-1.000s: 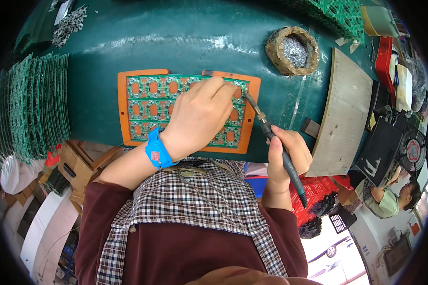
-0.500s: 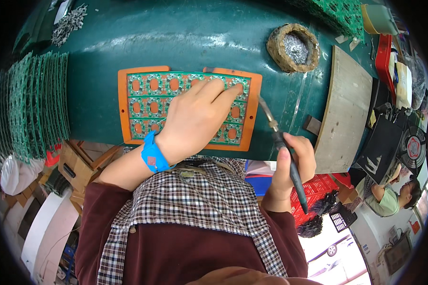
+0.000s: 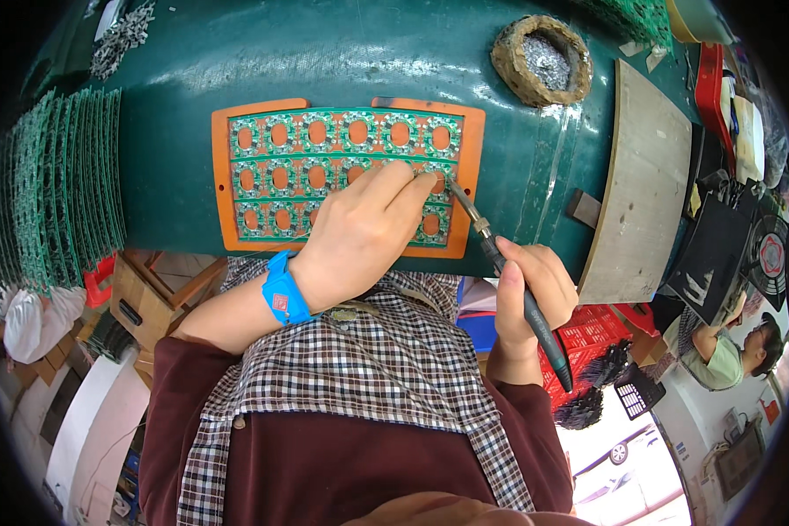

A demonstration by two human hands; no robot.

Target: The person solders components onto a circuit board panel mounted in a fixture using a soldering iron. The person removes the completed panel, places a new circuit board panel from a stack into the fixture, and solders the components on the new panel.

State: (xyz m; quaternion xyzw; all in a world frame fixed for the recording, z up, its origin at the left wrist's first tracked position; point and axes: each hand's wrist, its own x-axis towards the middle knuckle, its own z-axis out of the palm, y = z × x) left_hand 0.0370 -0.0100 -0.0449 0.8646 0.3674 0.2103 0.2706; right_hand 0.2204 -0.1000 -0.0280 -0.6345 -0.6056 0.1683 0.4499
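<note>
Green rectangular circuit-board panel (image 3: 337, 158) in a flat orange frame (image 3: 222, 167), by the near edge of the glossy green table (image 3: 324, 53).
My left hand (image 3: 359, 230) bunches its fingers over it, any pinch hidden; my right hand (image 3: 548, 276) grips a dark pen-shaped soldering iron (image 3: 542, 326), tip at the middle row's right end. Joints done or left, I can't tell.

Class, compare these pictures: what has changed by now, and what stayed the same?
The left hand moved from the circuit board's top row to its middle row, toward the person. The soldering iron drew away, then returned to that row's right end. The right hand still grips it; the orange tray and bowl stayed put.
</note>
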